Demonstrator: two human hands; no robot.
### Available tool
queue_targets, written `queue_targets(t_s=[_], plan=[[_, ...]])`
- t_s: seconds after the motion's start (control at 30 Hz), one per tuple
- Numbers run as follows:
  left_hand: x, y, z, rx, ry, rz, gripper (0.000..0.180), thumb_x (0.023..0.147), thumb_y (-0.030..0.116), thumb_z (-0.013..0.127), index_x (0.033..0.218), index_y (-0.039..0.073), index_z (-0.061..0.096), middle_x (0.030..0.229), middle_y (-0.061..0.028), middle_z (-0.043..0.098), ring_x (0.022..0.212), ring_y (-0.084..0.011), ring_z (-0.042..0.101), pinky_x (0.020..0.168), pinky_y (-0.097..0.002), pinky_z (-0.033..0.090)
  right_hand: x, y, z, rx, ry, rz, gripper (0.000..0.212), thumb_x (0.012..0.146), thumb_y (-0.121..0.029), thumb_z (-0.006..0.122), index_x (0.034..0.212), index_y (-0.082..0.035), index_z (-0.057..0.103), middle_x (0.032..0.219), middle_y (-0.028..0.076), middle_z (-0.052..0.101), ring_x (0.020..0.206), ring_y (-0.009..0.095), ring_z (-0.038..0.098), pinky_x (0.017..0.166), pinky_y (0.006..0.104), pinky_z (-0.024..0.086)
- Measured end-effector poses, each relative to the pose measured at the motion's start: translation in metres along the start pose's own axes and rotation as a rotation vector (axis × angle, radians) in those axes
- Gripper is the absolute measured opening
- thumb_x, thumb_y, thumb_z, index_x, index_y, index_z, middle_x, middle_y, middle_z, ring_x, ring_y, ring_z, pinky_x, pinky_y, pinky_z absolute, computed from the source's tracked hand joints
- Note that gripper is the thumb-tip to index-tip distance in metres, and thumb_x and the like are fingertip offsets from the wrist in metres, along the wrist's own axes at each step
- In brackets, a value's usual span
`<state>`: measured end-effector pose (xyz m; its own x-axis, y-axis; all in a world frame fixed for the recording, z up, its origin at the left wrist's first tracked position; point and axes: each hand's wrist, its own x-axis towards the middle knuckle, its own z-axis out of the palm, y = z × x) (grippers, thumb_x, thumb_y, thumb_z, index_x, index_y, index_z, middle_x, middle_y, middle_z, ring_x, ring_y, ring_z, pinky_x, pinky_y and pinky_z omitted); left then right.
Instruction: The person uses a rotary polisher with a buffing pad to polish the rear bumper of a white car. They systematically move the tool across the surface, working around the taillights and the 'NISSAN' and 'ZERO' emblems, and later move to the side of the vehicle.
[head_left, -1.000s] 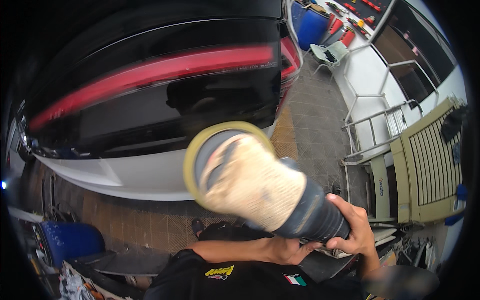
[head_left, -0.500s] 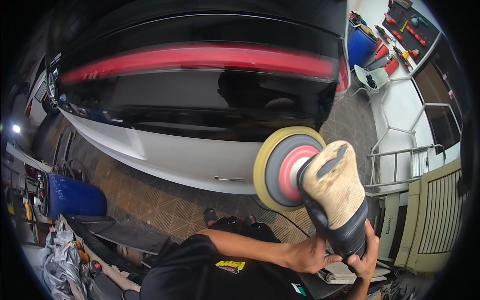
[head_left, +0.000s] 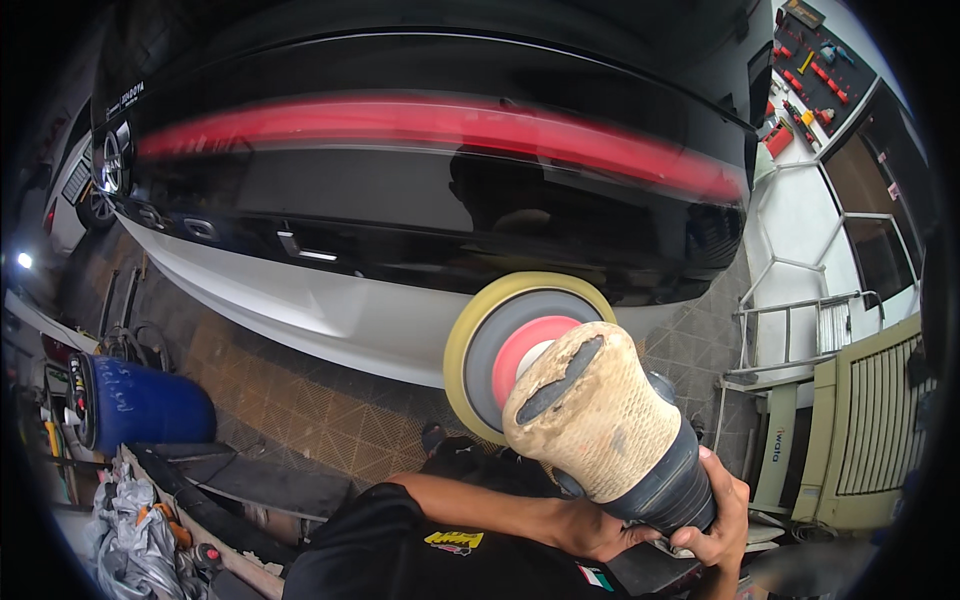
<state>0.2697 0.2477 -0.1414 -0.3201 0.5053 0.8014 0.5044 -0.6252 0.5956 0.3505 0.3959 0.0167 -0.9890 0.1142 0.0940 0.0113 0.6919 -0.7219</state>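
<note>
A polisher (head_left: 615, 425) with a worn tan head cover and a black body is held up in front of me, its round yellow-rimmed pad (head_left: 458, 352) facing the car. My right hand (head_left: 718, 525) wraps the rear of the body. Against its underside lies my left hand (head_left: 595, 532), thumb along the body and the other fingers hidden behind it. Past the pad is the car's glossy black rear panel (head_left: 360, 200), crossed by a red light strip (head_left: 420, 120). Below sits a white bumper (head_left: 330, 335). Pad and panel overlap in view; I cannot tell whether they touch.
A blue barrel (head_left: 155, 405) stands at left, above crumpled silver sheeting (head_left: 130, 535). On the right are a metal frame (head_left: 800, 310) and a beige louvred unit (head_left: 885, 410). Tools hang on a board (head_left: 820, 65) at the far right. Tiled flooring (head_left: 270, 410) runs below the bumper.
The polisher has swung left, its head tilting further over, and both hands have moved with it. The view has shifted, so more of the car's right end shows.
</note>
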Motion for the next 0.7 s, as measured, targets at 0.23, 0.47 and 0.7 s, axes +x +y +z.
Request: queue_targets(t_s=[0.23,0.47,0.7], plan=[[0.012,0.031,-0.042,-0.128,0.215,-0.166,0.069,0.092,0.03,0.075,0.144,-0.005,0.046,0.142,-0.0257,0.053,0.135,-0.0421,0.049,0.115,-0.0559,0.033,-0.004,-0.042,0.024,-0.112,0.038,0.116,0.101,0.076,-0.067,0.075,0.143,0.004,0.048,0.106,0.03,0.069,0.092,0.037,0.072,0.082,0.0409,0.054],[0.013,0.054,-0.094,0.176,0.074,-0.171,0.063,0.097,0.036,0.067,0.145,0.003,0.044,0.139,-0.0211,0.056,0.122,-0.0398,0.062,0.107,-0.0572,0.045,0.028,-0.067,0.037,-0.108,-0.093,0.014,0.096,0.075,-0.06,0.08,0.142,0.002,0.05,0.107,0.027,0.068,0.089,0.04,0.071,0.079,0.0436,0.056],[0.004,0.023,-0.151,1.396,0.035,0.497,0.044,0.105,0.031,0.052,0.141,0.008,0.041,0.146,-0.0155,0.042,0.126,-0.0374,0.059,0.09,-0.0514,0.063,0.091,-0.065,0.058,0.064,-0.288,-0.199,0.085,0.082,-0.048,0.079,0.146,-0.002,0.049,0.094,0.021,0.067,0.065,0.03,0.068,0.055,0.0354,0.055]])
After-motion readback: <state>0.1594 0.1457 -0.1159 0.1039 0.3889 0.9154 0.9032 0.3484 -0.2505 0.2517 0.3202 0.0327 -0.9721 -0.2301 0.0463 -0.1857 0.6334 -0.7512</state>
